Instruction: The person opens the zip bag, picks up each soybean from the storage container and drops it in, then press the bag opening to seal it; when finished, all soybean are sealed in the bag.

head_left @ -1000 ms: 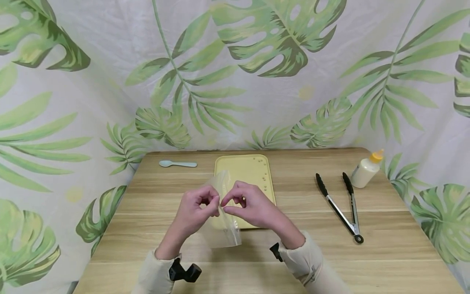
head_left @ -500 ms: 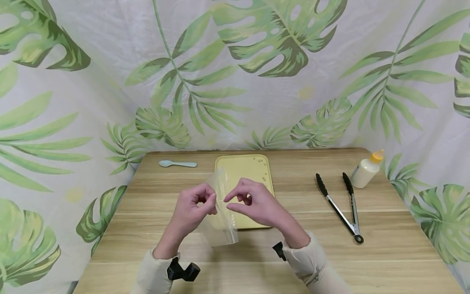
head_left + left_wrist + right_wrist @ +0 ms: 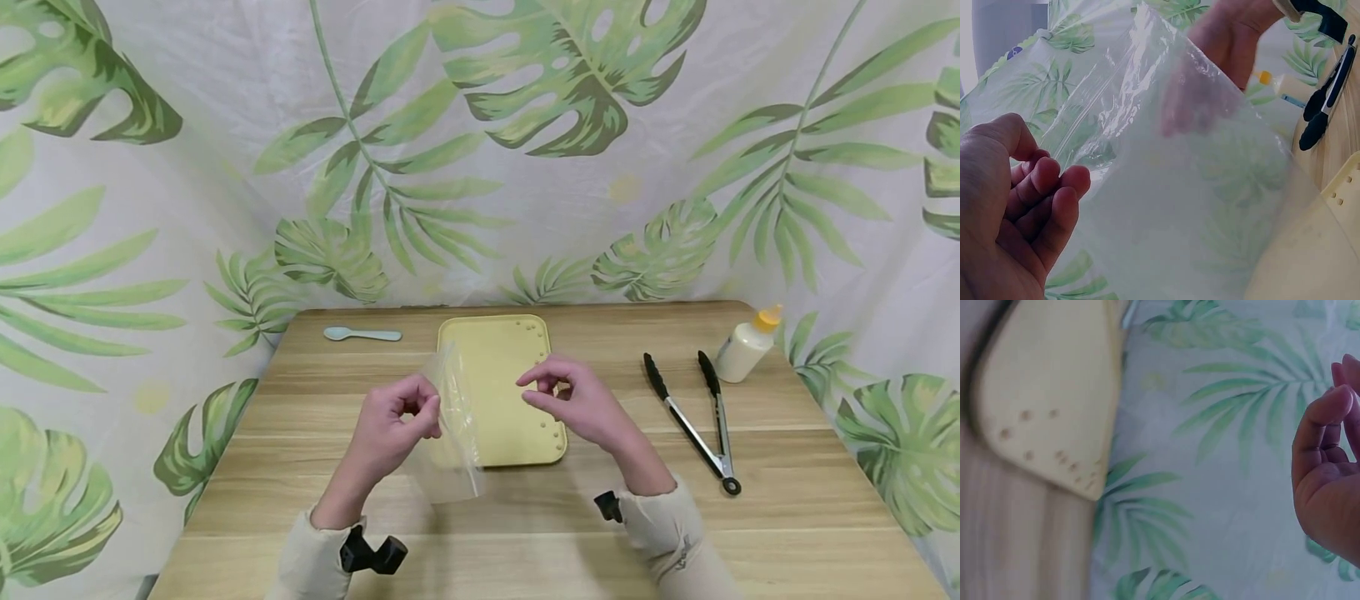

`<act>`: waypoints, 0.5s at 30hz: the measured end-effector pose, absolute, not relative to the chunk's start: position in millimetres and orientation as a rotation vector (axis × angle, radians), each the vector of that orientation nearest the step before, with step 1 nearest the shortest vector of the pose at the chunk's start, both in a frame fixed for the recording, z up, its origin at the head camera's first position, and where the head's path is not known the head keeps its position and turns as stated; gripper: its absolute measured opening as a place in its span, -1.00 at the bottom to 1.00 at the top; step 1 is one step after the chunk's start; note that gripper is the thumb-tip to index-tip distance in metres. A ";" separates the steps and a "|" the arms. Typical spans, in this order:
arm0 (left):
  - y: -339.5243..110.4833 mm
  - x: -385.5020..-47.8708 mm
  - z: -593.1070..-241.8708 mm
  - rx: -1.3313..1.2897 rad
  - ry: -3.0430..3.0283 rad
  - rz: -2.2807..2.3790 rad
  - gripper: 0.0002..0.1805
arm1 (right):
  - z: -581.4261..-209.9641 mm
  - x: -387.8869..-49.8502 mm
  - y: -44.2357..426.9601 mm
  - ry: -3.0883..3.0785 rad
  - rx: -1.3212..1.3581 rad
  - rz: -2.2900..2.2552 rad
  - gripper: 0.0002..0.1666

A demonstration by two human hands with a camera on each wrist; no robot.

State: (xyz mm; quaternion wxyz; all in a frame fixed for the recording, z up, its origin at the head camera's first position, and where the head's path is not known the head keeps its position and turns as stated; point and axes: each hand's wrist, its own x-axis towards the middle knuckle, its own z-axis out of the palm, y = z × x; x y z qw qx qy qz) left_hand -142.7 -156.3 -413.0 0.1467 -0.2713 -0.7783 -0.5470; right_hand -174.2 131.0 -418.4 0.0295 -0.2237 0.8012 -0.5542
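A leaf-print cloth hangs behind a wood-grain table, where a pale-yellow tray lies lengthwise away from the person. Over its left side is a clear plastic zip bag, probably very light, limp and slick, liable to crumple; its ridged strip seems the firmest place to pinch. In the head view it stretches far to near, the near end slanting rightward; which way the mouth faces I cannot tell. Black-tipped tongs lie splayed at right. The left hand pinches the bag; the right hand, thumb and forefinger apart, holds nothing. An orange-capped squeeze bottle stands beside the tongs, and a light-blue spoon lies left of the tray.
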 end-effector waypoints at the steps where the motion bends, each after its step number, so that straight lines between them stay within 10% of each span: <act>1: -156.2 -142.4 -412.9 -0.782 -2.240 -1.573 -0.72 | -424.1 -175.8 135.1 2.474 -0.661 -1.703 -0.84; 15: -155.4 -141.3 -413.0 -0.811 -2.221 -1.576 -0.71 | -500.2 -189.0 168.6 2.569 -0.401 -1.425 -0.78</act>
